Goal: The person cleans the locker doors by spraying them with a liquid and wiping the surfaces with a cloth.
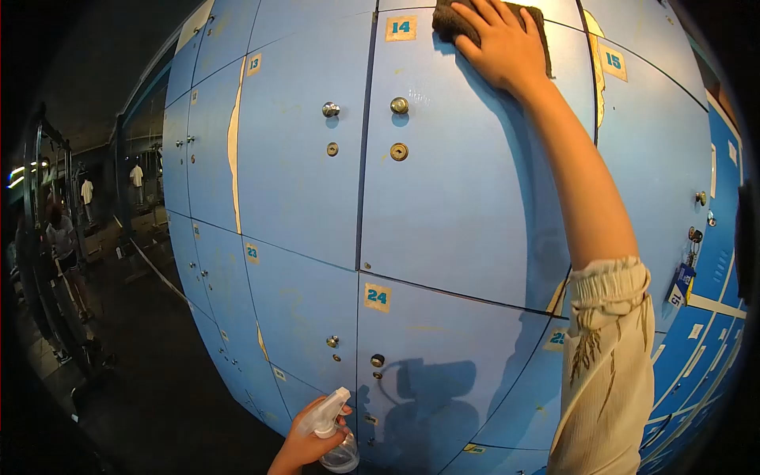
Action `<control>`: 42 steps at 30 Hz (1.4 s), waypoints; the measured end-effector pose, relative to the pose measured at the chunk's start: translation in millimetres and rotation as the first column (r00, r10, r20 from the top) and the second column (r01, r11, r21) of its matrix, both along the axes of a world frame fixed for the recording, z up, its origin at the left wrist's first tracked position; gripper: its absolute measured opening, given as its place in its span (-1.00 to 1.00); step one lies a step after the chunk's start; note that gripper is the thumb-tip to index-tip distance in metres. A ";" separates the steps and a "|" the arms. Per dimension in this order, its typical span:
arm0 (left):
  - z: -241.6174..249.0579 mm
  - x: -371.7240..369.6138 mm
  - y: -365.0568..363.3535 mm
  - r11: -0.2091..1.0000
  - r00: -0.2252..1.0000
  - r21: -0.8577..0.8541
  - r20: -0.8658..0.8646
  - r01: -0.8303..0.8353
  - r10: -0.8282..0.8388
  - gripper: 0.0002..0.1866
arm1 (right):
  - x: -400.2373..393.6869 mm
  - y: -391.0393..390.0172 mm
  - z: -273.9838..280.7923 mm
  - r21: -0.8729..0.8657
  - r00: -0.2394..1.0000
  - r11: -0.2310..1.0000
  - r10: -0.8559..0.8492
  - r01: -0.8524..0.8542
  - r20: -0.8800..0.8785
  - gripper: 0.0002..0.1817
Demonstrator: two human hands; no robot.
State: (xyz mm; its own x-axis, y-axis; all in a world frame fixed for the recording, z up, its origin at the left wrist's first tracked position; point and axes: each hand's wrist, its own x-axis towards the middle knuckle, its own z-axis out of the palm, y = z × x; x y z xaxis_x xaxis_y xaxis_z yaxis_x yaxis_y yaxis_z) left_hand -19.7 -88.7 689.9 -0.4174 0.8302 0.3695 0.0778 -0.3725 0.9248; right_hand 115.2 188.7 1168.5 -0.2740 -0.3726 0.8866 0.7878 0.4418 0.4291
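Observation:
My right hand (503,43) presses a dark cloth (540,28) flat against the top of blue locker door 14 (467,182), its fingers spread over the fabric. Low in the view, my left hand (305,443) is wrapped round a clear spray bottle (340,453) with a white nozzle, in front of the lower lockers. Door 14 has a round knob (399,105) with a keyhole under it.
Lockers 13 (301,182), 24 (443,340) and 15 (649,158) surround door 14. Keys with a blue tag (679,286) hang at the right. A person (62,237) and gym equipment stand in the dim area at the left.

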 end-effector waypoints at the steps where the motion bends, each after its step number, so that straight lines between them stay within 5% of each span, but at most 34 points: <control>1: -0.8 -0.9 -0.7 1.000 1.000 0.003 0.011 0.001 -0.001 -0.43 | -1.6 -2.3 5.0 0.005 1.000 1.000 0.001 -0.001 -0.020 -0.39; 5: -0.2 -0.9 -3.4 1.000 1.000 -0.007 0.026 -0.008 0.008 -0.42 | -10.8 9.6 -12.9 0.158 0.984 0.975 -0.138 0.154 -0.109 -0.41; 13: 0.3 0.9 -2.3 0.999 0.998 -0.003 0.058 0.038 -0.038 -0.43 | -1.8 -18.6 -199.9 -0.171 0.878 0.979 0.174 -0.107 0.446 -0.22; 16: -0.2 1.7 -1.9 0.999 0.998 0.005 0.046 0.053 -0.053 -0.42 | 9.8 -28.7 -278.3 -0.271 0.690 0.962 0.176 0.030 0.702 -0.15; 19: 4.1 4.5 -1.6 0.998 0.997 0.004 0.045 0.065 -0.065 -0.43 | 18.9 -32.1 -302.7 -0.221 0.618 0.972 0.124 0.082 0.776 -0.16; 22: 1.8 4.3 0.5 0.997 0.997 0.018 0.035 0.074 -0.075 -0.43 | 17.9 -25.5 -284.9 -0.268 0.591 0.962 0.191 0.045 0.783 -0.22; 25: 0.9 1.9 2.1 0.998 0.998 0.011 0.006 0.062 -0.062 -0.43 | 16.3 -23.3 -229.0 -0.239 0.747 0.971 0.150 0.012 0.648 -0.28; 29: 0.8 3.0 2.5 0.998 0.996 -0.022 0.074 0.060 -0.058 -0.40 | 8.2 -11.4 -135.1 -0.079 0.935 0.994 0.096 -0.073 0.340 -0.25; 34: 0.0 2.2 3.6 0.999 0.996 -0.038 0.083 0.038 -0.035 -0.38 | -10.2 14.0 -23.6 0.117 0.997 0.990 -0.077 0.078 -0.012 -0.38; 35: -1.7 1.6 3.7 0.998 0.995 -0.046 0.094 0.034 -0.030 -0.37 | -12.0 7.1 -14.4 0.160 0.990 0.979 -0.114 0.126 -0.082 -0.39; 36: -3.2 1.0 4.1 0.998 0.994 -0.054 0.105 0.031 -0.025 -0.37 | -8.4 0.4 -5.6 0.027 0.999 0.999 0.043 -0.043 0.012 -0.38; 42: -12.1 -1.0 2.9 0.998 0.998 -0.061 0.070 0.014 -0.010 -0.35 | -16.3 -9.9 -23.4 0.018 0.999 0.999 0.031 -0.031 -0.028 -0.40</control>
State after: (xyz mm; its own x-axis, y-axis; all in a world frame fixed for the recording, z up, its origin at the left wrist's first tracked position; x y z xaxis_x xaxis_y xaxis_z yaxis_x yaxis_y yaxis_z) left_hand -20.7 -85.8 677.7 -0.4305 0.8553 0.2883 0.0085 -0.3156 0.9489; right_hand 98.9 178.8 1145.1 -0.2369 -0.3961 0.8871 0.7857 0.4590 0.4148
